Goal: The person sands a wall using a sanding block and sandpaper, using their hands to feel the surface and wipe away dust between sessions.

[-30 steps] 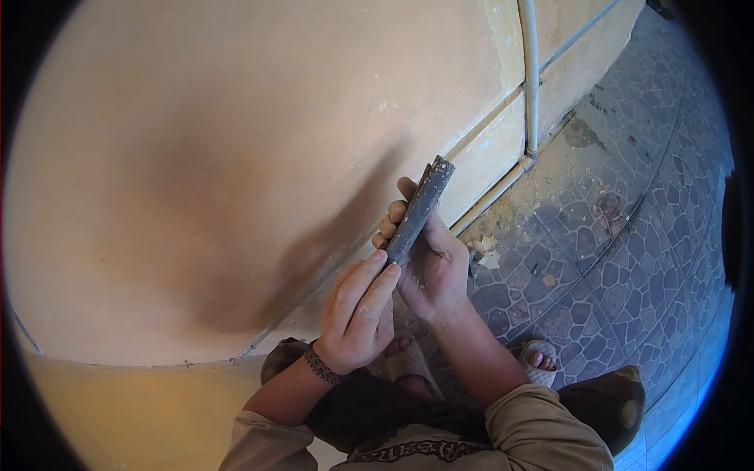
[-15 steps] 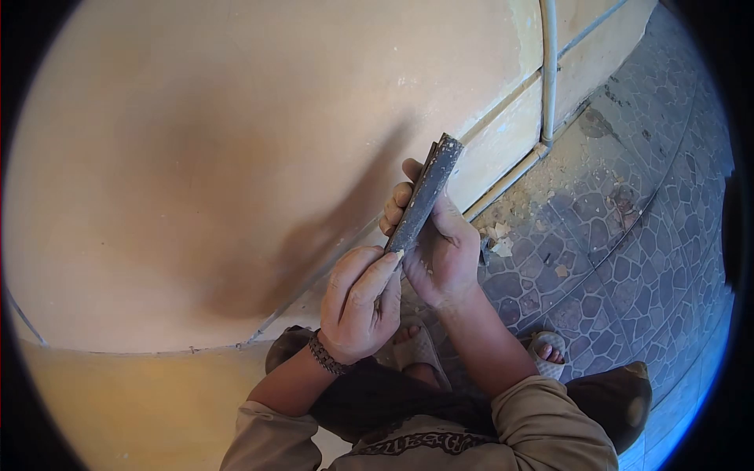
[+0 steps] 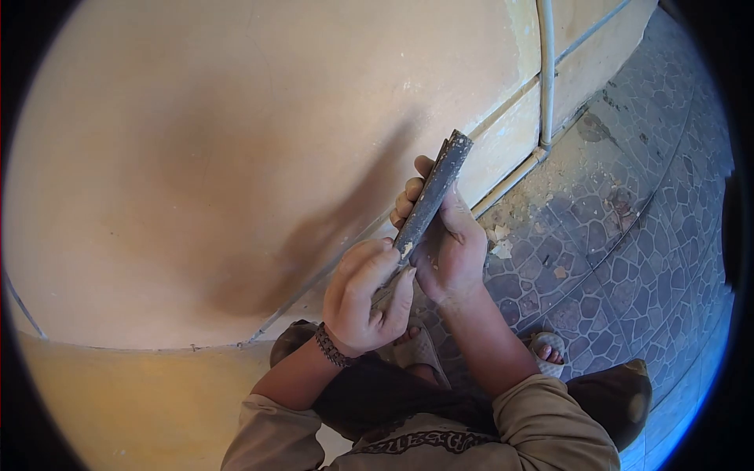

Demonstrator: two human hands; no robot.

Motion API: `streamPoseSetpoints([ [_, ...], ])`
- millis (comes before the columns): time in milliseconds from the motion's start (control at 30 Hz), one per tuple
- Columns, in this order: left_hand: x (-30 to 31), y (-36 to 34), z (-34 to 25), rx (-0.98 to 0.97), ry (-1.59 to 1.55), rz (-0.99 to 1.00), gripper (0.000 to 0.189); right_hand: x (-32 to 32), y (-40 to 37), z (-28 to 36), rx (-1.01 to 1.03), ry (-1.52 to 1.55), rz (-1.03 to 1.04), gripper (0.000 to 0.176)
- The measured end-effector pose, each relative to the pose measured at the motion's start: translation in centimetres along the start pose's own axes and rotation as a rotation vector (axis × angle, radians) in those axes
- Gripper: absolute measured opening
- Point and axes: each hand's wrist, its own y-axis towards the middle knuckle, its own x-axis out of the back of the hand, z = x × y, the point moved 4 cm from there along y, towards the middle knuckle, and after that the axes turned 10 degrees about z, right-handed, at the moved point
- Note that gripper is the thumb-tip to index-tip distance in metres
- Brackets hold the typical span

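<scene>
A long, narrow dark strip, flecked with pale paint or plaster, slants up and to the right in front of the wall. It looks doubled along its length, with a second edge behind the front face. My right hand is closed round it, the fingers behind and the thumb along its right side. My left hand is at the strip's lower end. Its curled fingertips are right at the edge there, and the thumb stands apart from them. A pale patch shows on the strip near these fingertips.
A cream plastered wall stands close in front, my shadow on it. A pipe runs down it and along its foot. Pale flakes lie on the stone-patterned floor. My sandalled feet are below.
My left thumb has come away from the lower end of the strip, opening the pinch. The strip and my right hand have shifted slightly to the right.
</scene>
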Motion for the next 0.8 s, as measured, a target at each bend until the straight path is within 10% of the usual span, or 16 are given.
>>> streamPoseSetpoints([
  [800, -0.7, 0.3, 3.3, 0.542, -0.536, -0.058, 0.007, 1.0, -0.6, 0.2, 0.083, -0.238, -0.234, 0.031],
])
